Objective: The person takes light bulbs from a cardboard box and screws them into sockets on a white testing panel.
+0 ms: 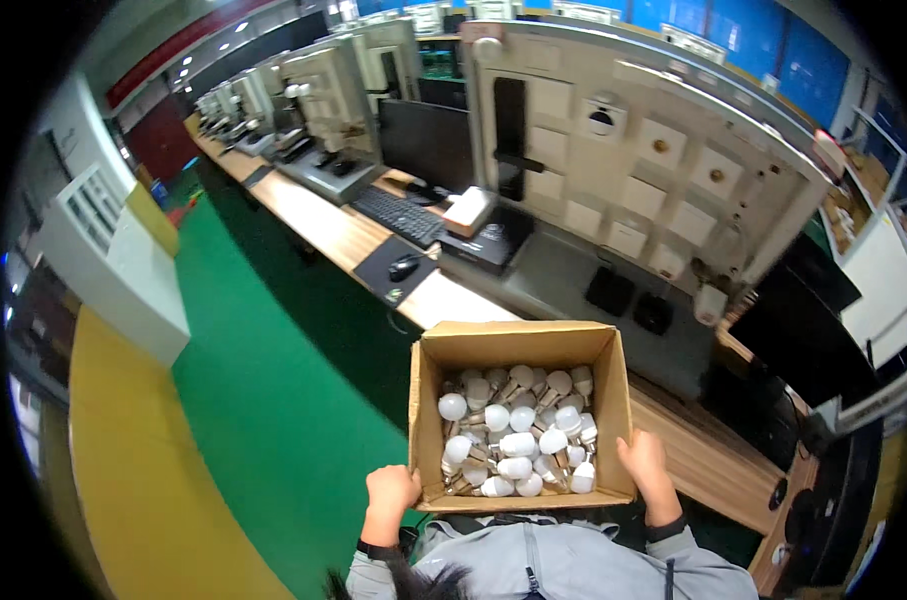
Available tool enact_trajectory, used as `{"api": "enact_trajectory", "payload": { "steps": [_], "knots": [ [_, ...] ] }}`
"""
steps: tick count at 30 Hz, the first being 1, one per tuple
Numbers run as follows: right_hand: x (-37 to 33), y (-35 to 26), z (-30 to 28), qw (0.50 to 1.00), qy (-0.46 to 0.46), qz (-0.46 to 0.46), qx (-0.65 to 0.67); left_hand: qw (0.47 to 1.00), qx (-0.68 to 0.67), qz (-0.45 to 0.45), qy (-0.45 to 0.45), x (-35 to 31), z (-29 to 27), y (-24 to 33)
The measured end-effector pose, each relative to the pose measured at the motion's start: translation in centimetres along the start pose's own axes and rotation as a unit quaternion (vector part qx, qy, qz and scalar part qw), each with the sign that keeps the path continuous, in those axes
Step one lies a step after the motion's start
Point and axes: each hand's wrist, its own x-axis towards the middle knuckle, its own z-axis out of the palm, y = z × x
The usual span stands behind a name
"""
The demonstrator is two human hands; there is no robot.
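An open brown cardboard box [518,347] hangs in front of my chest, held from both sides. Inside it lie several white light bulbs [518,443] with pale bases, heaped toward the near side. My left hand [390,492] grips the box's near left corner with the fingers curled. My right hand [645,462] presses against the near right wall, fingers spread along the cardboard. Grey jacket sleeves with dark cuffs show at the bottom edge.
A long wooden workbench [313,225] runs from upper left to lower right, carrying a keyboard [398,215], a mouse [403,266] on a dark pad, monitors and a large pale test panel [633,170]. Green floor [273,400] with a yellow stripe lies to the left.
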Motion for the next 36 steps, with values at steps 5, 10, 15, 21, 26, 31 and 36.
{"api": "enact_trajectory", "payload": {
  "steps": [5,10,15,21,26,31,36],
  "knots": [
    [1.3,-4.0,1.6,0.996,0.003,-0.083,-0.008,0.996,-0.059,-0.060,0.007,-3.3,1.5,-3.8],
    [2.7,-11.9,2.1,0.986,-0.026,-0.155,-0.065,0.988,-0.099,-0.122,-0.011,-4.9,2.1,-9.4],
    [4.2,-23.3,3.8,0.973,-0.053,-0.211,-0.075,0.978,-0.121,-0.168,-0.017,-3.8,-0.2,-18.0],
    [2.8,-37.6,8.0,0.962,-0.073,-0.255,-0.064,0.963,-0.143,-0.227,-0.037,-3.1,-1.0,-30.4],
    [5.1,-48.4,11.4,0.946,-0.095,-0.304,-0.063,0.948,-0.159,-0.275,-0.035,-0.6,0.7,-37.2],
    [9.1,-56.3,16.4,0.934,-0.088,-0.339,-0.074,0.926,-0.199,-0.315,-0.055,4.5,0.4,-42.3],
    [14.7,-65.5,21.4,0.927,-0.091,-0.354,-0.083,0.921,-0.197,-0.332,-0.048,11.8,-0.6,-48.6]
  ]
}}
